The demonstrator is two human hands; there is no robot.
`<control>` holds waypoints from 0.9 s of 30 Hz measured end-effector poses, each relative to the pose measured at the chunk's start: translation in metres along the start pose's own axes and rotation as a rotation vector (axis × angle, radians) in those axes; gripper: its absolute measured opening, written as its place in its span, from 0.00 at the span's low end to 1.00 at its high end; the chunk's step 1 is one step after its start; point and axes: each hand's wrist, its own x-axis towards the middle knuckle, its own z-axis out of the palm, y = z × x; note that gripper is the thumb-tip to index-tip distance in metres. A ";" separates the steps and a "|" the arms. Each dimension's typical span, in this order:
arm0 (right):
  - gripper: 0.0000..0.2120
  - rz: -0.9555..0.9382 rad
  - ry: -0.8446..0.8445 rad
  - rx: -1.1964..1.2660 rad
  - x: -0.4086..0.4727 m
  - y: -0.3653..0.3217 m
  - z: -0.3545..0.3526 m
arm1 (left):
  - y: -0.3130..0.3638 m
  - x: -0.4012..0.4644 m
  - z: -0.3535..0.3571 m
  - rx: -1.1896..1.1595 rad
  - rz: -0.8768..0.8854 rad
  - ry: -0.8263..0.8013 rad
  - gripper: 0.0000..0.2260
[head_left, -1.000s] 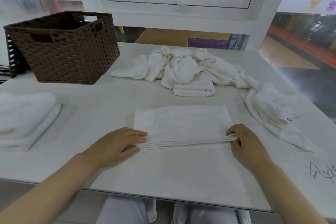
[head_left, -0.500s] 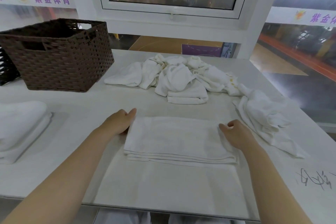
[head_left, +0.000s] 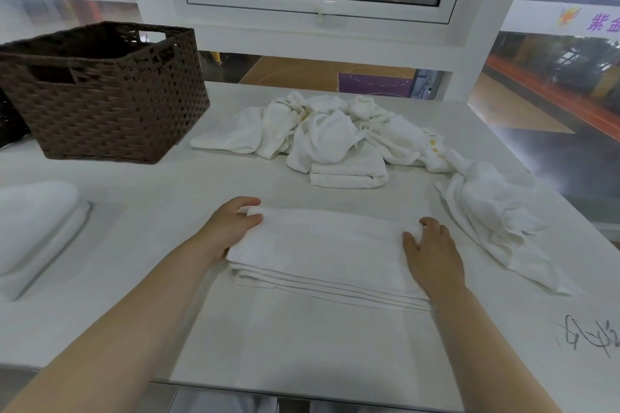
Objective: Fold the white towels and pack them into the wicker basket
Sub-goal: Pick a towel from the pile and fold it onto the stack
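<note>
A folded white towel [head_left: 322, 248] lies flat on the white table [head_left: 167, 198] right in front of me. My left hand [head_left: 228, 228] grips its far left corner, thumb on top and fingers behind the fold. My right hand [head_left: 432, 251] rests on the towel's right end with fingers curved over the far right corner. The brown wicker basket [head_left: 107, 100] stands at the back left. A heap of unfolded white towels [head_left: 322, 134] lies behind the folded one, with one more crumpled towel [head_left: 493, 214] to the right.
A stack of folded white towels [head_left: 33, 225] sits at the left edge. Black pen scribbles [head_left: 587, 335] mark the table at the near right. A window and wall rise behind the table. The table's near edge runs just below my forearms.
The towel's near edge has been folded away from me onto its far half. Both hands moved from the near edge to the far corners.
</note>
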 end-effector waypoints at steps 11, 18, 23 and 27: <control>0.25 -0.165 0.090 -0.254 0.005 -0.032 -0.010 | 0.011 -0.007 0.023 0.952 0.373 0.247 0.22; 0.26 -0.573 -0.341 -0.198 -0.019 -0.090 0.040 | 0.001 -0.012 0.098 1.057 0.577 -0.081 0.23; 0.34 -0.385 -0.366 -0.306 -0.008 -0.051 0.028 | -0.009 -0.006 0.075 1.150 0.449 -0.039 0.30; 0.35 -0.287 -0.317 -0.323 -0.004 -0.014 0.011 | -0.015 -0.005 0.064 1.125 0.385 -0.023 0.32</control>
